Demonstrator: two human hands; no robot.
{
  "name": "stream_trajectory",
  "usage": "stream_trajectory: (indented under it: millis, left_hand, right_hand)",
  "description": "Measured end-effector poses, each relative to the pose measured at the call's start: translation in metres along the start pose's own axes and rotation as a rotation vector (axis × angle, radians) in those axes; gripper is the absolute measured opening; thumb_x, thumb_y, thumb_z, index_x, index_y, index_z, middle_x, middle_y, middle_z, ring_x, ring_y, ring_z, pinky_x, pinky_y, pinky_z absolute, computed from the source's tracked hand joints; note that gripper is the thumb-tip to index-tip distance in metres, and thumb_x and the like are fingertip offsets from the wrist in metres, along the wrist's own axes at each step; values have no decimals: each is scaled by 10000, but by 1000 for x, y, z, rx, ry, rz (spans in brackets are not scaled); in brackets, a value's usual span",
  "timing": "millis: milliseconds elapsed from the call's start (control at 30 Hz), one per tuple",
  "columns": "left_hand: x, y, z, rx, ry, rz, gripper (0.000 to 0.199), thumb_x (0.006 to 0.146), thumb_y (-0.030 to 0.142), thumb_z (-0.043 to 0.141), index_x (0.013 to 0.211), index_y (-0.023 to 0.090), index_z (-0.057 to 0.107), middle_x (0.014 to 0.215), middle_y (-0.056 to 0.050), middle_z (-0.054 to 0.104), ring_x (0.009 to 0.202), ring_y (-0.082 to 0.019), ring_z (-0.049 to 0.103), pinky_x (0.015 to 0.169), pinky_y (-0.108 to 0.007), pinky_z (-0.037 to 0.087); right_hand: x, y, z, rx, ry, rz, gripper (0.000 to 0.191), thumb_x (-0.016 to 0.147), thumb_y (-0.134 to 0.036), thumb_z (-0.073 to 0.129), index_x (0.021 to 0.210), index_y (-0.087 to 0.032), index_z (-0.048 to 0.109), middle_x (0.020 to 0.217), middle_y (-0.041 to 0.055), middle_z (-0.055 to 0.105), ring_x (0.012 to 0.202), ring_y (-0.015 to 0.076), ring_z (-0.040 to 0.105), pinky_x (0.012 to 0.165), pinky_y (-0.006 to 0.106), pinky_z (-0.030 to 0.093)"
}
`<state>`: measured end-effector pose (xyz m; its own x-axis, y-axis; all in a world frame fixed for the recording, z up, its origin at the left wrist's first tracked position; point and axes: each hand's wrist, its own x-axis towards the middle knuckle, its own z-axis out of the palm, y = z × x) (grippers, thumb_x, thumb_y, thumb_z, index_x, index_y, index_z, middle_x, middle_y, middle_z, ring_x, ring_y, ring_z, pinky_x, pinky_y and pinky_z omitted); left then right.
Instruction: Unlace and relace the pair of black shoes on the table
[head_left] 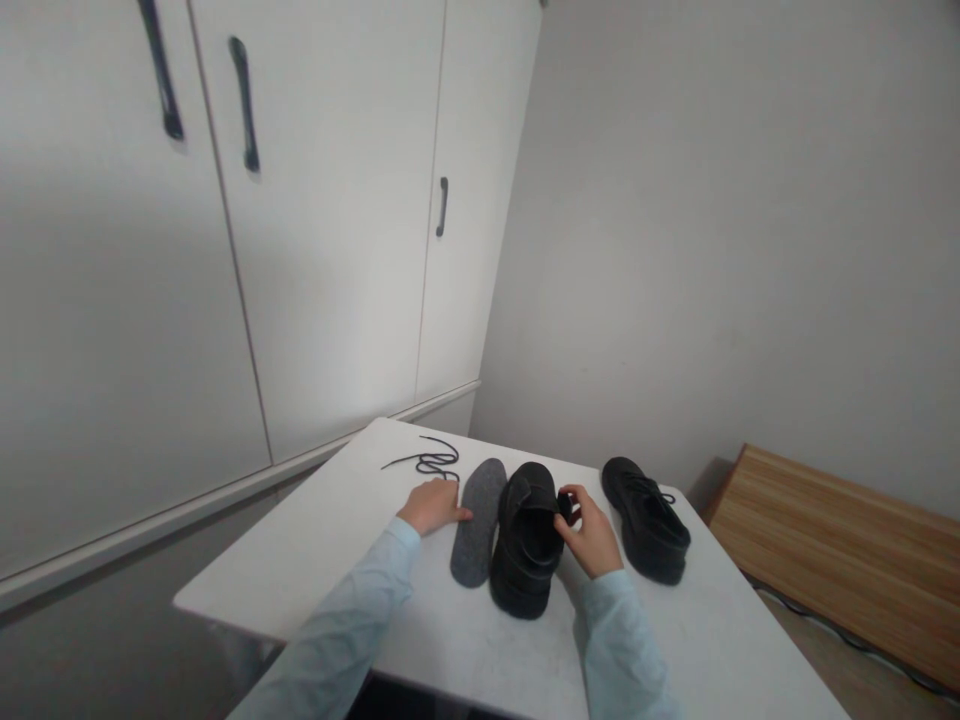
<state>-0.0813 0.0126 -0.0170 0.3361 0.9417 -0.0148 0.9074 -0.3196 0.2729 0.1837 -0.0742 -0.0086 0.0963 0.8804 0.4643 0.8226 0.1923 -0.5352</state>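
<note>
A black shoe without a lace stands at the middle of the white table, its toe pointing away. My right hand is at its right side, thumb at the opening's edge and fingers curled round a small black piece by the shoe. Left of the shoe lies a grey insole, flat on the table. My left hand rests beside the insole, its thumb reaching the insole's left edge; whether it grips anything is unclear. Beyond that hand lies a loose dark shoelace. A second black shoe, laced, stands to the right.
The white table has its far edge near a grey wall. White cupboards with dark handles rise on the left. A wooden board is beyond the table's right edge. Something dark shows at the bottom edge.
</note>
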Motion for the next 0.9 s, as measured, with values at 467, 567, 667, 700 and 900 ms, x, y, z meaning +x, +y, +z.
stream_trajectory:
  millis: [467, 567, 667, 700, 900]
  left_hand:
    - [39, -7, 9, 59, 183, -182, 447, 873, 319, 435, 1313, 250, 398, 1407, -176, 342, 1298, -353, 278, 974, -567, 232]
    - [36, -8, 14, 49, 170, -148, 405, 881, 307, 410, 1274, 224, 452, 1341, -176, 426, 1260, -331, 338, 971, -537, 259]
    - [31, -8, 12, 41, 170, -98, 381, 883, 295, 411, 1250, 221, 481, 1245, -151, 515, 1186, -293, 422, 947, -459, 321]
    - [29, -7, 10, 37, 168, -82, 370, 884, 290, 414, 1238, 221, 495, 1215, -143, 537, 1158, -282, 447, 934, -430, 340]
    - [22, 1, 3, 19, 169, -50, 271, 871, 294, 453, 1065, 193, 613, 1104, -135, 603, 1073, -271, 519, 880, -374, 384]
  right_hand:
    - [0, -4, 0, -51, 34, 18, 287, 713, -282, 482, 992, -232, 525, 832, 6, 607, 581, 144, 565, 621, 285, 451]
    - [0, -4, 1, -64, 17, 26, 290, 720, -273, 475, 1003, -228, 517, 843, 10, 601, 590, 145, 565, 633, 291, 453]
    - [-1, -4, 2, -57, 15, 19, 301, 724, -261, 468, 1018, -220, 518, 861, 18, 598, 588, 141, 562, 622, 288, 454]
    - [-1, -4, 2, -52, 20, 13, 307, 724, -256, 466, 1023, -218, 520, 865, 20, 598, 585, 140, 560, 618, 286, 455]
    - [-2, -3, 3, -15, 33, -1, 318, 731, -246, 459, 1041, -214, 522, 898, 31, 609, 593, 141, 561, 621, 292, 469]
